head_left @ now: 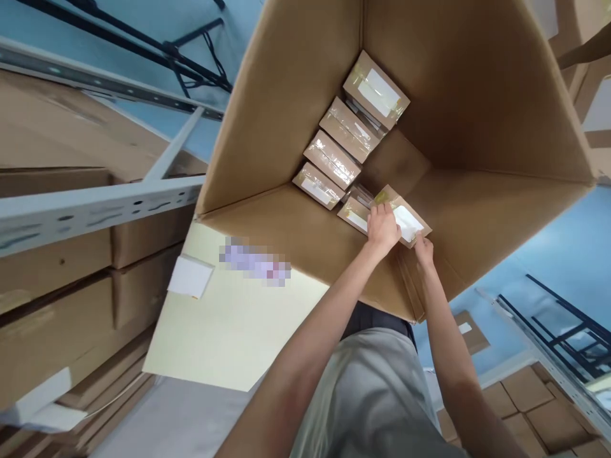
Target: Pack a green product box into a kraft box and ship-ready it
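Observation:
Both my arms reach down into a large open cardboard box. My left hand lies closed over a small brown taped parcel with a white label, and my right hand grips the same parcel at its near corner. The parcel rests on the box floor beside another small parcel. A row of several similar taped parcels lines the left wall of the box.
A pale yellow flap of the box with a white sticker hangs toward me. Grey metal shelving with stacked cartons stands at the left. More cartons and a dark rack are at the right on the blue floor.

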A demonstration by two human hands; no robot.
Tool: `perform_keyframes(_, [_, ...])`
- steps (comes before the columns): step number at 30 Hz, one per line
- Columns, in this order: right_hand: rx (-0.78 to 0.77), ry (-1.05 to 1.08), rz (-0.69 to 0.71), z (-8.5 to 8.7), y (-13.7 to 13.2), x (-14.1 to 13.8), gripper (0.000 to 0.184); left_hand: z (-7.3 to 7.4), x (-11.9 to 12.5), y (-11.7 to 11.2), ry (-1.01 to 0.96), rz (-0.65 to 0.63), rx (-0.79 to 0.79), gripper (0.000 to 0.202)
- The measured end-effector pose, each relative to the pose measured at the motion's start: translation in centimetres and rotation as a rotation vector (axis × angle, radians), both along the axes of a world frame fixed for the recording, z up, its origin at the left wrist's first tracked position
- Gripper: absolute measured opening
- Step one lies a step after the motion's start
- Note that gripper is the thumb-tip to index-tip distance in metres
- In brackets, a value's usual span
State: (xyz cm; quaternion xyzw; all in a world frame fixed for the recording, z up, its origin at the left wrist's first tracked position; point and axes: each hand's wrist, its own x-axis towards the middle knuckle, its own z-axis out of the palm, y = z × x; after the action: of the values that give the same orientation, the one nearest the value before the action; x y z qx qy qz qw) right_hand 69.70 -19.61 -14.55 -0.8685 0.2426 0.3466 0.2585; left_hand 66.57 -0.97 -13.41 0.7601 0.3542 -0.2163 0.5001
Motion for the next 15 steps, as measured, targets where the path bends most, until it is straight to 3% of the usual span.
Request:
perform_keyframes(4, [0.065,-0.052,-0.028,-6.6,1.5,1.3,0.073,-6.7,2.1,1.3,-0.060,0.023,-0.023,0.075])
perform_keyframes(9, [0.080,-0.073,-0.053,-15.0,3.0,2.2,0.071,-15.4,2.3,3.0,-0.038,0.097,-0.072,0.078])
perform_keyframes(12, [0.039,-0.072,-0.102,-19.1,3.0,2.6,0.060,-18.5,2.2,3.9,0.119,0.048,-0.094,0.082])
perform_keyframes(15, [0.049,-0.056,-0.140,-22.6,2.8,2.6,0.051,-20.0,2.1,4.6,0.302,-0.065,-0.065,0.085])
